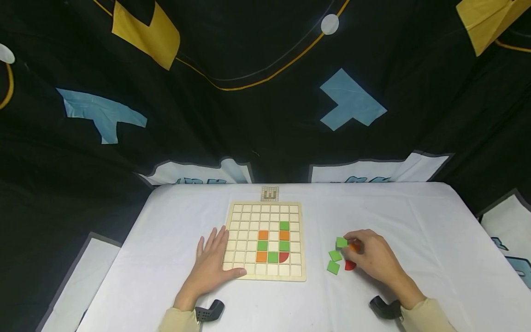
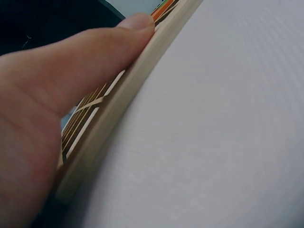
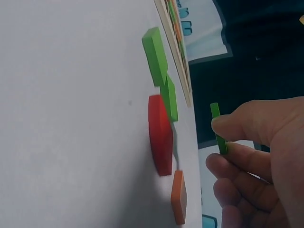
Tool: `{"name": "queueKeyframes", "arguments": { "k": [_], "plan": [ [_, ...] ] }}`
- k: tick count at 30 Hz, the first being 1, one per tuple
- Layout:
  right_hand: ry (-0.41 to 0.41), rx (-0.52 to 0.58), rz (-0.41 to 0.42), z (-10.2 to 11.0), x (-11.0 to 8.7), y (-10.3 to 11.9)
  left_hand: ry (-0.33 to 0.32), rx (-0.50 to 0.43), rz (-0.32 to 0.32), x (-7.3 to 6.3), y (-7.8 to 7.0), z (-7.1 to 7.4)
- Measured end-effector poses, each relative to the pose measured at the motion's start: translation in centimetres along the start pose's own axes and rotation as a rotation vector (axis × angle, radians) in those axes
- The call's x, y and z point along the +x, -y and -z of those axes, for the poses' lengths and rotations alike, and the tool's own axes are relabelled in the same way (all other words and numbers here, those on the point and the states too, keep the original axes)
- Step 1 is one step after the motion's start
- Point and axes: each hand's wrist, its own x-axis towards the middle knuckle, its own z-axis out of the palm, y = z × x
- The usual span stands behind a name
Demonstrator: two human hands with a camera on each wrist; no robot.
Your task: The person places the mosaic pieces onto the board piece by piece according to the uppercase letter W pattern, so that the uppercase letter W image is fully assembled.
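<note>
My left hand (image 1: 210, 267) rests along the left side of a square wooden grid board (image 1: 303, 249), fingers spread and straight. Its thumb (image 2: 118, 45) lies over the board's near edge. Off the board's right side, my right hand (image 1: 371, 256) pinches a green square tile (image 3: 215, 109) between thumb and fingertip, raised above the cloth. Below it lie two green tiles (image 1: 335, 255), a red rounded tile (image 3: 159, 135) and an orange tile (image 3: 179, 197), the orange one partly hidden by the hand in the head view. Green, orange and red tiles fill several cells of the grid in a U shape.
A small card (image 1: 270, 193) with a printed grid pattern lies just beyond the board's far edge. White cloth (image 1: 373, 207) covers the table. Behind it hangs a dark curtain (image 1: 232, 129) with blue and yellow shapes.
</note>
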Motion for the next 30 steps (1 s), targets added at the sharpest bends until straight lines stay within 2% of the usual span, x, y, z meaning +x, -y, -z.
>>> {"name": "queueKeyframes", "arguments": {
  "k": [13,30],
  "plan": [
    [-0.009,-0.012,0.06,-1.4,0.2,1.7,0.023,-0.011,0.027,0.0,-0.3,0.2],
    [0.005,0.023,0.129,-3.5,1.4,5.2,0.008,-0.008,0.019,0.1,-0.1,0.0]
  ]
}}
